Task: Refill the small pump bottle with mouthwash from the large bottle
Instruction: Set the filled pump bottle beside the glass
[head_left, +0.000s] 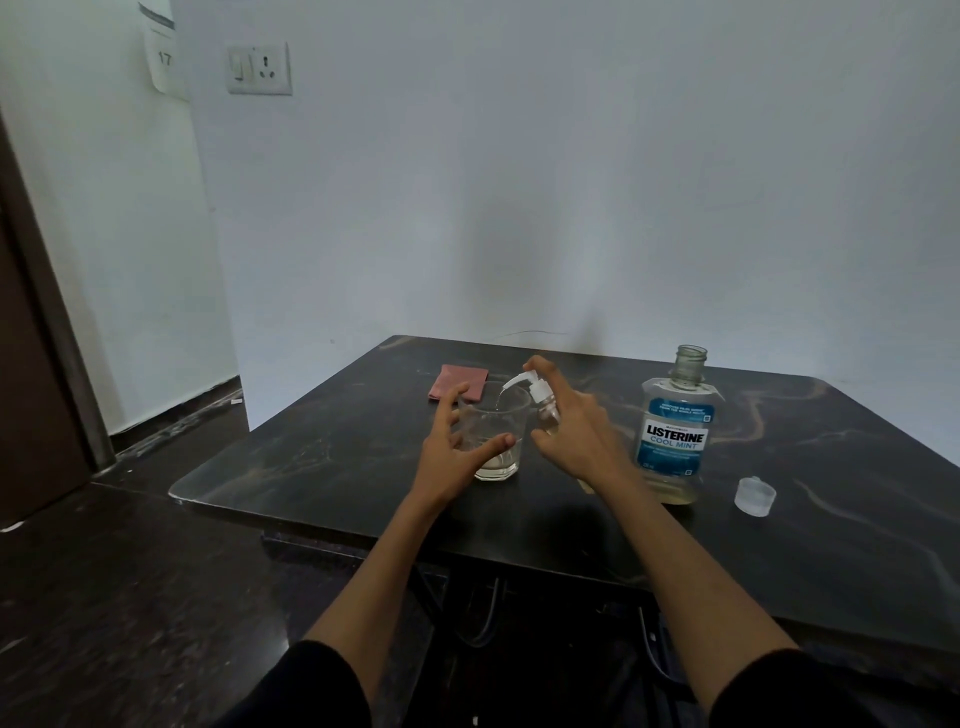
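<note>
A: Where is the small pump bottle (546, 406)?
B: Centre of the frame, gripped by the right hand (576, 431), forefinger on the pump head, spout over the glass (493, 436).
A: And the left hand (457, 441)?
B: Fingers spread around the glass; I cannot tell whether they touch it.
A: The large bottle (675, 426)?
B: Right of centre, uncapped, upright on the table (363, 467), its cap (754, 496) lower right of it.

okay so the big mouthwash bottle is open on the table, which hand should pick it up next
The right hand, probably. The large bottle stands uncapped just to its right, cap beside it. But that hand holds the pump bottle over the glass, so it must put it down first. The left hand is across the glass.
</note>
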